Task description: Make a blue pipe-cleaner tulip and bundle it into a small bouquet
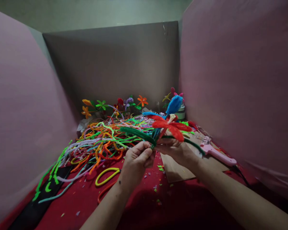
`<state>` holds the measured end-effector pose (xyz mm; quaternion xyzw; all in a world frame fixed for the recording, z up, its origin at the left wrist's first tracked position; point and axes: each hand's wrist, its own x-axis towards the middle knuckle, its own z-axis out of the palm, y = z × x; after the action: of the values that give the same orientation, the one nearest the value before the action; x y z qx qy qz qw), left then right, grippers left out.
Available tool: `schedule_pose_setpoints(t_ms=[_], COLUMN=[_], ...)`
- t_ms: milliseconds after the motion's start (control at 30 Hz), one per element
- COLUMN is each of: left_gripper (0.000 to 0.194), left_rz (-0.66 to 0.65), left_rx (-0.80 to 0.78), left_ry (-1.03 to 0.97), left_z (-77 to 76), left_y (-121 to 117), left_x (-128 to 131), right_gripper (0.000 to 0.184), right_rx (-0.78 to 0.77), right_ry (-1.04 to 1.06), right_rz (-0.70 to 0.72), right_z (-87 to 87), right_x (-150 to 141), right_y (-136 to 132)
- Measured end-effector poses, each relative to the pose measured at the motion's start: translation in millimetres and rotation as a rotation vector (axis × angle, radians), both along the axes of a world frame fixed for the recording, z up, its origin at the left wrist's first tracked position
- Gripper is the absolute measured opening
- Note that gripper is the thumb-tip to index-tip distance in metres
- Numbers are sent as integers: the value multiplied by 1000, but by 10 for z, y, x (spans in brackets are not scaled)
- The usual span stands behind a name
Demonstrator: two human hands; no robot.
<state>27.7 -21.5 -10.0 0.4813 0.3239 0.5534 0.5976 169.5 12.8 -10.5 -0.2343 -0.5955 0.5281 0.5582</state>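
Note:
A small bunch of pipe-cleaner flowers stands upright between my hands: a red flower (162,124) with a pale centre and, behind it, a blue flower (174,104). My left hand (139,154) is closed, thumb and fingers pinching the green stems low down. My right hand (176,152) closes on the stems from the other side, its fingers partly hidden by the red petals. A dark green leaf (136,134) sticks out to the left of the stems. Toward the right, a green pipe cleaner (194,145) arches over my right hand.
Loose pipe cleaners (103,137) lie in a tangled heap behind my left hand. Finished flowers (142,101) line the back. Cardboard (177,169) and a pink glue gun (217,154) sit to the right. Scraps dot the red cloth (86,204); pink panels (240,80) wall the sides.

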Motion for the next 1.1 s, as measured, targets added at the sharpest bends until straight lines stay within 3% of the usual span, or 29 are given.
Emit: schedule_pose_setpoints(t_ms=[133, 333, 500, 633, 800, 933, 1000, 1100], left_gripper=[15, 21, 28, 21, 13, 10, 16, 19], left_rz=[-114, -499, -597, -508, -86, 211, 272, 177], left_rx=[-13, -104, -142, -66, 151, 166, 161, 199], left_ry=[-96, -230, -228, -242, 59, 270, 276, 231], left_z=[-15, -157, -197, -150, -61, -41, -52, -76], left_y=[1, 104, 127, 87, 11, -26, -30, -24], left_x=[-44, -180, -228, -194, -92, -32, -29, -61], right_gripper=[12, 15, 10, 6, 15, 10, 12, 12], right_rx=[-17, -58, -77, -83, -108, -133, -125, -101], right_ry=[-88, 31, 44, 96, 156, 211, 204, 168], right_rz=[72, 323, 317, 238, 168, 102, 130, 243], right_z=[-44, -134, -76, -80, -82, -84, -95, -101], right_x=[-6, -88, -144, -168, -203, -242, -251, -236], right_y=[64, 63, -38, -73, -89, -105, -99, -70])
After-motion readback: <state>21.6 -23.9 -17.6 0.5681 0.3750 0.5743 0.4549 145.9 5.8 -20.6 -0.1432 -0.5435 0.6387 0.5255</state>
